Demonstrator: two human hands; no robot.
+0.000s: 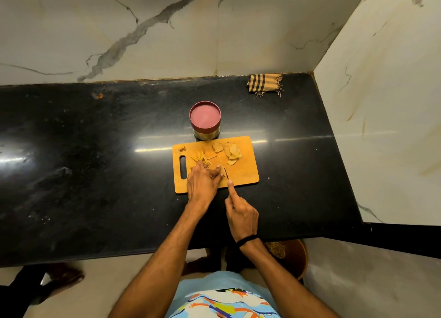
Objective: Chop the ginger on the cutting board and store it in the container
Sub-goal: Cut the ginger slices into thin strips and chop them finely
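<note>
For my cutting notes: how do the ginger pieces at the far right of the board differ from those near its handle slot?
The ginger slices are broad and flat; the ginger strips are thin, narrow sticks. The slices overlap in a pile; the strips lie more spread, closer to the left hand. Both rest on the cutting board, outside the closed container.

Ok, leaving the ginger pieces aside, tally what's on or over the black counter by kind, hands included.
Cutting board: 1
Container: 1
Knife: 1
Striped cloth: 1
Hands: 2, the left hand holding ginger and the right hand gripping the knife
Total: 6
</note>
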